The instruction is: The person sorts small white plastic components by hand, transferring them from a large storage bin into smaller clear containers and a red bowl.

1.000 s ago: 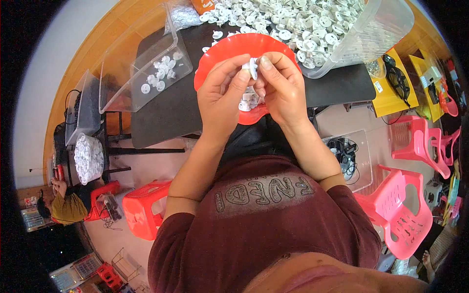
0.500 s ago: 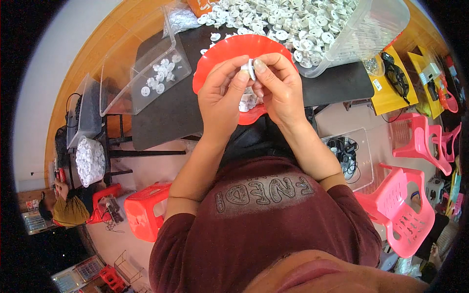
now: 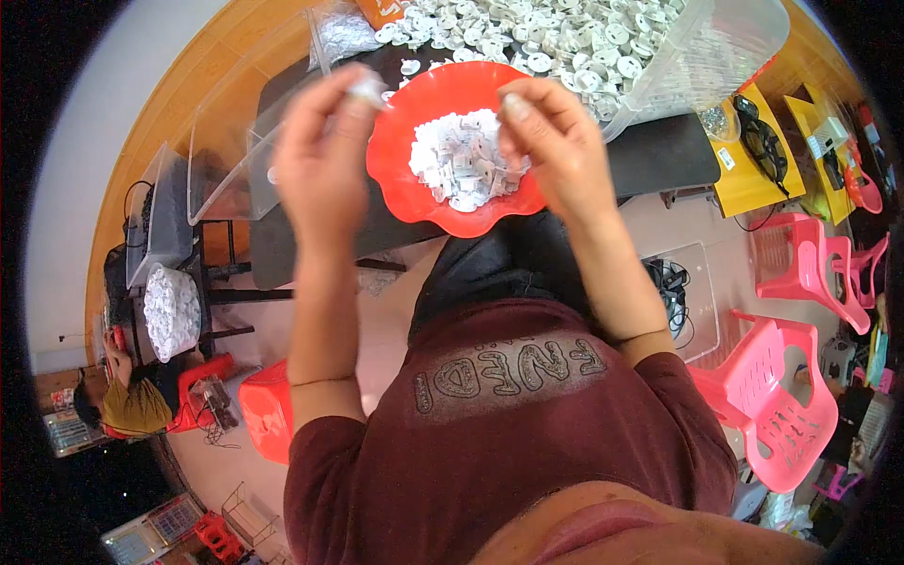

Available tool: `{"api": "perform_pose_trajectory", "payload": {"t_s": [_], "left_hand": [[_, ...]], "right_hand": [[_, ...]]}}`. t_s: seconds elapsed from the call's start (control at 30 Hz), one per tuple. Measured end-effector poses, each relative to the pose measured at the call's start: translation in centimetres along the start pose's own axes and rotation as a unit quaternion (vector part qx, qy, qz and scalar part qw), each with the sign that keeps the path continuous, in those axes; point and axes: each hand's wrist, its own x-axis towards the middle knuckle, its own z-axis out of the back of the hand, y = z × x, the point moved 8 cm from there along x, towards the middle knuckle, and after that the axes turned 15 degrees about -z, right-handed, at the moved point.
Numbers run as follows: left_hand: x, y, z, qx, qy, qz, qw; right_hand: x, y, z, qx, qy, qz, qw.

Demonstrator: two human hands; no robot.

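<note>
Fingers of the left hand point(image 3: 325, 155) pinch a small white piece point(image 3: 365, 89), while the right hand point(image 3: 554, 141) pinches another point(image 3: 513, 102). Both hands hover apart above a red plate point(image 3: 395, 174) heaped with white paper slips point(image 3: 466, 160) on the dark table point(image 3: 650, 155).

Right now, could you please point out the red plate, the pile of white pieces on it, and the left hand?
Red plate point(image 3: 395, 179), head view, on its bare left rim.
White pieces point(image 3: 466, 160), head view, middle of the pile.
Left hand point(image 3: 320, 160), head view, back of the hand.
</note>
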Motion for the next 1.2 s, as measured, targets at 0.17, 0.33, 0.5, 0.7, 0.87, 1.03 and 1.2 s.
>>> {"api": "perform_pose_trajectory", "payload": {"t_s": [0.17,0.33,0.5,0.7,0.87,1.03,1.2], "left_hand": [[7.1,4.4,9.6,0.233,0.069,0.056,0.968],[7.0,15.0,13.5,0.395,0.391,0.185,0.811],[5.9,17.0,14.2,0.413,0.448,0.217,0.763],[6.0,5.9,1.8,0.262,0.278,-0.025,0.924],[-0.7,7.1,-8.5,0.170,0.463,-0.163,0.855],[-4.1,12.5,-11.4,0.216,0.567,-0.097,0.789],[-3.3,12.6,-10.9,0.213,0.558,-0.058,0.800]], "right_hand": [[0.9,3.3,2.5,-0.233,-0.090,0.036,0.968],[2.6,1.2,-0.1,-0.572,-0.005,0.110,0.813],[4.1,-3.9,-0.5,-0.783,0.075,0.034,0.616],[5.2,-5.0,-0.1,-0.812,0.093,-0.019,0.575],[5.0,-5.2,-0.3,-0.799,0.095,-0.027,0.593],[4.3,-1.7,-0.8,-0.698,0.036,0.012,0.715],[3.0,0.9,0.0,-0.559,-0.026,0.029,0.828]]}}
